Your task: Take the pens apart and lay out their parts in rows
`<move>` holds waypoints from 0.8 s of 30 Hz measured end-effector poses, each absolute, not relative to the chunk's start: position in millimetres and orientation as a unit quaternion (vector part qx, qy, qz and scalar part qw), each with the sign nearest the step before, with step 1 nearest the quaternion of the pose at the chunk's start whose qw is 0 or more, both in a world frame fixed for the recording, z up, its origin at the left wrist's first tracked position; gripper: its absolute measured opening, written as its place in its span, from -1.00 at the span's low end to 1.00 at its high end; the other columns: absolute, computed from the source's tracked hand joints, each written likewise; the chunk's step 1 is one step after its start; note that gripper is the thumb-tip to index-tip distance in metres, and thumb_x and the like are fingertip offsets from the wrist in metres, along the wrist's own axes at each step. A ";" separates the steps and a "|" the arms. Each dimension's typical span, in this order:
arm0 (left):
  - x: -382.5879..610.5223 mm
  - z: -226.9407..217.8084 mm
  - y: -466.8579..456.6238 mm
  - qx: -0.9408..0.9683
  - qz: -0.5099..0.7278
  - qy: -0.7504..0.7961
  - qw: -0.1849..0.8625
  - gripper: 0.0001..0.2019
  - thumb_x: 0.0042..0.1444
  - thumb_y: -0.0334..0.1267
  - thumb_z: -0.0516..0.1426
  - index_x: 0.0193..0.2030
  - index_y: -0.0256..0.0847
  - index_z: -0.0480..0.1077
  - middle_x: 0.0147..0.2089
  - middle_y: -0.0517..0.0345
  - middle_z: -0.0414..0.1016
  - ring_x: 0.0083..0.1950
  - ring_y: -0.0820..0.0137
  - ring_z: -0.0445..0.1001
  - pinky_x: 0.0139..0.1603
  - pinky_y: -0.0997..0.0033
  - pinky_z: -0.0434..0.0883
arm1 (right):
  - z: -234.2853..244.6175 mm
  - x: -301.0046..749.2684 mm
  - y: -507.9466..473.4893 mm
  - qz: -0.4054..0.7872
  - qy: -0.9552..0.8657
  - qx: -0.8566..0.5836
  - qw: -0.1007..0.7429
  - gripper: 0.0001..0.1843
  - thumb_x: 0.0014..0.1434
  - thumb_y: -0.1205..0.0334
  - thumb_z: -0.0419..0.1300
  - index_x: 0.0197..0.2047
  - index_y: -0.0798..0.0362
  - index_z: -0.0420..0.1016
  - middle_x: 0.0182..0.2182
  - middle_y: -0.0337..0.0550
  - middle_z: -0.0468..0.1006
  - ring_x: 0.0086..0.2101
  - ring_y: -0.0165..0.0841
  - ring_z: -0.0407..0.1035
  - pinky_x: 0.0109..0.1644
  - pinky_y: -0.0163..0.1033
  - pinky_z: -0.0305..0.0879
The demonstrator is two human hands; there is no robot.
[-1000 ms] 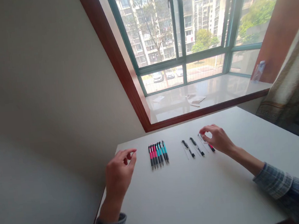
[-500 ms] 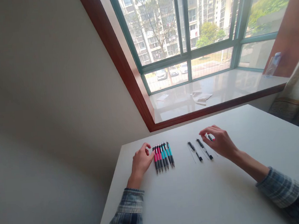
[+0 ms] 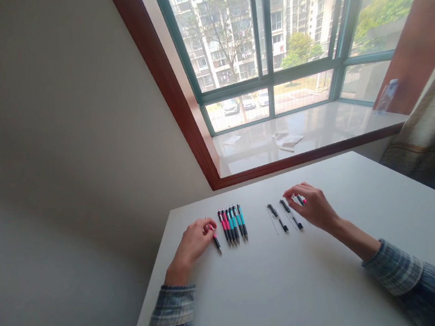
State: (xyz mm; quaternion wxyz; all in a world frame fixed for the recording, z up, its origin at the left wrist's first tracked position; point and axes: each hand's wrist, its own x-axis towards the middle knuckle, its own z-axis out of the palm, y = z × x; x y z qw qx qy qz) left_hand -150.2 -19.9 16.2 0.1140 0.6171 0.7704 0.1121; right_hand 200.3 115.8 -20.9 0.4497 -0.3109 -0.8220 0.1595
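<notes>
My left hand (image 3: 194,240) is closed on a pink and black click pen (image 3: 216,243), with the tip pointing down towards me, just left of a row of pens. That row holds several pens side by side: pink ones (image 3: 224,226) on the left and turquoise ones (image 3: 241,221) on the right. My right hand (image 3: 312,206) hovers over the right-hand side with curved fingers, thumb and forefinger a little apart, and nothing visible in them. Behind its fingers lies a black and pink pen part (image 3: 301,199), partly hidden. To its left are black pen parts (image 3: 272,210) with thin refills.
The white table (image 3: 253,293) meets a wall on the left and a brown-framed window sill at the back. On the sill lie a white cloth (image 3: 287,141) and a clear bottle (image 3: 387,96). A curtain (image 3: 411,136) hangs at the right.
My left hand has taken the leftmost pink pen and pulled it left, away from the row. My right hand stays by the pen parts. The view has shifted slightly.
</notes>
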 end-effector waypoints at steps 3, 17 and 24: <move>-159.2 24.8 -26.8 0.669 0.098 0.712 0.187 -0.71 0.08 -0.29 0.11 -0.14 -0.03 0.62 -0.19 0.12 0.50 -0.22 0.29 0.48 -0.13 0.38 0.38 | -19.6 199.8 114.7 0.167 -0.825 -0.305 0.446 -0.84 0.24 0.37 0.20 -0.19 -0.05 0.57 -0.31 -0.18 0.65 -0.24 -0.19 0.48 -0.12 -0.07 0.46; -147.7 50.8 -28.2 0.629 0.366 0.644 0.237 -0.64 0.28 0.06 0.11 -0.04 -0.20 0.47 -0.12 0.04 0.54 -0.22 0.33 0.46 -0.22 0.39 0.42 | -14.0 193.8 109.3 0.238 -0.782 -0.324 0.476 -0.88 0.30 0.17 0.20 -0.26 -0.03 0.53 -0.35 -0.18 0.60 -0.35 -0.29 0.41 -0.18 -0.15 0.38; -48.3 16.7 -18.8 0.671 0.359 0.627 0.167 -0.70 0.39 -0.04 0.02 0.02 -0.15 0.45 -0.29 0.18 0.49 -0.41 0.43 0.39 -0.30 0.42 0.37 | -17.5 185.6 98.2 0.433 -0.778 -0.271 0.367 -0.52 0.26 -0.14 0.24 -0.47 0.03 0.26 -0.57 -0.34 0.25 -0.51 -0.45 0.11 -0.44 -0.32 0.07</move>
